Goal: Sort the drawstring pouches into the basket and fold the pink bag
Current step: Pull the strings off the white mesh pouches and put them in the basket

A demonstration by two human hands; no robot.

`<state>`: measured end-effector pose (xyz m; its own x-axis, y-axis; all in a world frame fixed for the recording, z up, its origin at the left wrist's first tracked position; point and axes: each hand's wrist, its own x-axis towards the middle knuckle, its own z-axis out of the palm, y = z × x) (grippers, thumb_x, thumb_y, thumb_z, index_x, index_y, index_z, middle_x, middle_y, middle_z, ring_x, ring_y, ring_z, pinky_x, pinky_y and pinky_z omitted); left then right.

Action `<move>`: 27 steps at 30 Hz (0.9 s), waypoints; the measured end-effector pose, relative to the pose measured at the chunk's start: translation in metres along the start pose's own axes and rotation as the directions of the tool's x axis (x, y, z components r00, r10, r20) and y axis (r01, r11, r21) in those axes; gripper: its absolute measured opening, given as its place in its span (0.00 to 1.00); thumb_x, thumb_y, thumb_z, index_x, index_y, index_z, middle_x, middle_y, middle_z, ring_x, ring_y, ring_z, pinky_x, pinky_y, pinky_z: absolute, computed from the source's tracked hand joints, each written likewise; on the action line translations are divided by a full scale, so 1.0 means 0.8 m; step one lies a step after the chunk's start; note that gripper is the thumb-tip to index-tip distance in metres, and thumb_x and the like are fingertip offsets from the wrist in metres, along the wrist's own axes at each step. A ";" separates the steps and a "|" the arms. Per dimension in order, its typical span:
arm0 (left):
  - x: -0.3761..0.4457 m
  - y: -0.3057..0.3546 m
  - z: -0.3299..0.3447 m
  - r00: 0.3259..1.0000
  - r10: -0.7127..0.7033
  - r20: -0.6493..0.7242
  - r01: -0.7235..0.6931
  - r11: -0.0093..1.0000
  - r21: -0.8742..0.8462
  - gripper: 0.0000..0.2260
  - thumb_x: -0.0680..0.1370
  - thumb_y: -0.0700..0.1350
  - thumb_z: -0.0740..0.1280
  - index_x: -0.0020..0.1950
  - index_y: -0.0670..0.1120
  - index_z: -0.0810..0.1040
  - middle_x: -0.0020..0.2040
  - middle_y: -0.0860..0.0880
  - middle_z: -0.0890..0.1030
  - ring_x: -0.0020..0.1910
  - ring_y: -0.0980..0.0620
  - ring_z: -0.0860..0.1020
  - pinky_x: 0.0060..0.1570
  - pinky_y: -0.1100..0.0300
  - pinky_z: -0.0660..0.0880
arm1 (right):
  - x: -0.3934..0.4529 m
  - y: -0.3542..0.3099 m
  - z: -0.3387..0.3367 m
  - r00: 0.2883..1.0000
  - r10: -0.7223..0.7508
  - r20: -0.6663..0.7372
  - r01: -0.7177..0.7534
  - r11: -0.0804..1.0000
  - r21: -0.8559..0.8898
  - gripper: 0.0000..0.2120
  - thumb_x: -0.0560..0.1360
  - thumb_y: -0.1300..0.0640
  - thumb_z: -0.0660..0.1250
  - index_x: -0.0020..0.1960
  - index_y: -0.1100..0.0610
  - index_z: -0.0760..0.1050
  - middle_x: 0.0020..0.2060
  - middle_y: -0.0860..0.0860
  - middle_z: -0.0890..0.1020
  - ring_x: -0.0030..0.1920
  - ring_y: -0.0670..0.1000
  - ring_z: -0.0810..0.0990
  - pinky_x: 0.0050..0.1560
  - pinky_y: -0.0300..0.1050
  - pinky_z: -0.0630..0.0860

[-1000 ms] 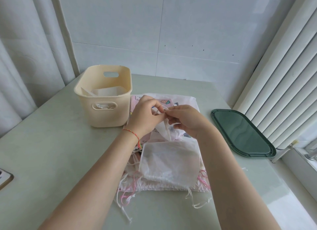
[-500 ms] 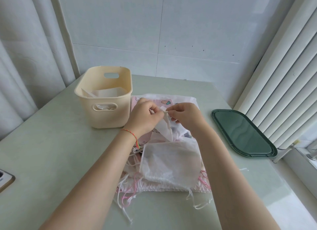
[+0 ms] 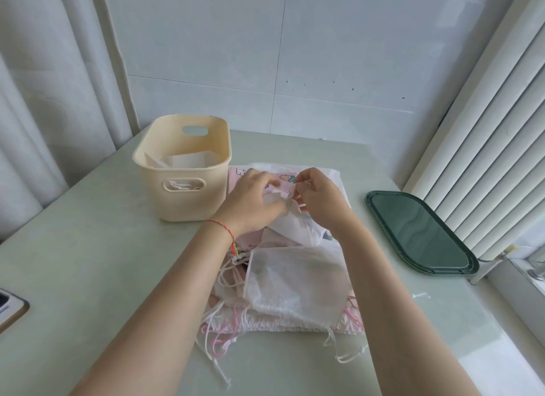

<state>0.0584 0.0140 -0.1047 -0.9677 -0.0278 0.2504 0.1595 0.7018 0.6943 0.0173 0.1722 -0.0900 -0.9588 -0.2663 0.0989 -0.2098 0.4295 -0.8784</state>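
Note:
A small white drawstring pouch (image 3: 295, 224) is held up over the pile. My left hand (image 3: 250, 202) grips its gathered neck, and my right hand (image 3: 320, 198) pinches its white cord just to the right. Below them a larger white pouch (image 3: 295, 283) lies flat on the pile, loose white and pink cords trailing toward me. The pink bag (image 3: 284, 177), printed with a strawberry, lies underneath, mostly hidden. The cream basket (image 3: 188, 201) stands at the left of the pile with white pouches inside.
A dark green tray (image 3: 418, 233) lies at the right near the window blinds. A phone's corner (image 3: 11, 308) shows at the left table edge. Curtains hang at the left, and a tiled wall stands behind the pale green table (image 3: 88, 263).
My hands have drawn slightly apart on the small pouch: the left one slid down round the neck and the right one pulled the cord to the right.

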 end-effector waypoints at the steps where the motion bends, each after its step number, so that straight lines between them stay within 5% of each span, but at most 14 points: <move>1: 0.003 -0.002 0.000 1.000 0.009 0.001 -0.009 1.000 -0.005 0.17 0.75 0.47 0.68 0.64 0.50 0.76 0.63 0.52 0.71 0.63 0.54 0.71 0.64 0.60 0.65 | -0.001 -0.001 -0.002 1.000 0.016 0.021 -0.017 0.999 0.039 0.09 0.81 0.61 0.56 0.47 0.51 0.71 0.42 0.52 0.82 0.45 0.55 0.82 0.55 0.55 0.79; 4: 0.007 -0.013 0.004 0.994 -0.063 0.092 0.056 0.995 0.079 0.12 0.77 0.45 0.65 0.59 0.45 0.79 0.62 0.48 0.77 0.65 0.49 0.72 0.65 0.55 0.68 | -0.002 -0.005 -0.006 1.000 0.027 0.010 -0.028 0.994 0.103 0.07 0.81 0.61 0.57 0.48 0.52 0.72 0.40 0.51 0.82 0.42 0.53 0.82 0.53 0.54 0.79; 6: 0.007 -0.018 0.008 0.988 -0.136 0.068 0.137 0.991 -0.004 0.09 0.78 0.48 0.65 0.49 0.43 0.79 0.48 0.52 0.79 0.52 0.48 0.77 0.51 0.57 0.73 | -0.004 -0.007 -0.013 1.000 0.007 -0.029 -0.006 0.999 0.054 0.03 0.81 0.55 0.61 0.50 0.52 0.73 0.42 0.51 0.83 0.43 0.51 0.82 0.50 0.51 0.78; 9: 0.008 -0.021 0.012 0.978 -0.197 -0.072 0.187 0.975 -0.122 0.09 0.77 0.49 0.67 0.41 0.45 0.76 0.33 0.54 0.76 0.35 0.52 0.72 0.35 0.60 0.67 | -0.008 -0.006 -0.028 0.999 0.026 0.041 -0.023 0.996 -0.084 0.17 0.76 0.44 0.68 0.60 0.50 0.71 0.49 0.48 0.80 0.47 0.46 0.78 0.45 0.42 0.73; 14: 0.012 -0.030 0.020 0.953 -0.282 -0.109 0.273 0.958 -0.087 0.08 0.76 0.52 0.67 0.47 0.49 0.80 0.40 0.51 0.81 0.42 0.49 0.78 0.41 0.57 0.73 | 0.002 0.008 -0.024 0.992 -0.072 0.099 0.108 0.895 -0.433 0.25 0.74 0.53 0.71 0.69 0.53 0.67 0.62 0.52 0.72 0.59 0.51 0.73 0.51 0.39 0.65; 17: 0.019 -0.026 0.022 0.960 -0.264 -0.092 0.266 0.964 0.018 0.06 0.76 0.52 0.67 0.48 0.51 0.80 0.45 0.52 0.81 0.45 0.50 0.78 0.42 0.60 0.71 | 0.020 0.008 -0.017 0.970 0.082 0.229 0.065 0.821 -0.567 0.28 0.75 0.49 0.70 0.72 0.53 0.65 0.66 0.51 0.71 0.63 0.52 0.73 0.55 0.43 0.68; 21: 0.023 -0.021 0.020 0.969 -0.242 -0.052 0.248 0.952 0.181 0.04 0.76 0.49 0.68 0.45 0.51 0.81 0.47 0.51 0.80 0.50 0.48 0.77 0.49 0.58 0.74 | 0.046 0.008 0.001 0.895 0.268 0.358 0.114 0.638 -0.762 0.27 0.74 0.48 0.71 0.69 0.57 0.69 0.59 0.53 0.76 0.60 0.56 0.75 0.53 0.46 0.72; 27: 0.029 -0.006 0.012 0.992 -0.116 -0.056 0.127 0.951 0.283 0.06 0.76 0.47 0.65 0.51 0.52 0.80 0.51 0.53 0.79 0.54 0.49 0.77 0.53 0.58 0.72 | 0.059 -0.003 0.003 0.889 0.292 0.354 0.164 0.518 -0.839 0.24 0.72 0.51 0.73 0.63 0.60 0.75 0.53 0.53 0.78 0.54 0.56 0.77 0.53 0.47 0.76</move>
<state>0.0332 0.0169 -0.1088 -0.9673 -0.1484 0.2058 -0.0262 0.8651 0.5009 -0.0271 0.1567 -0.0844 -0.8454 -0.4167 -0.3341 -0.4268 0.9031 -0.0465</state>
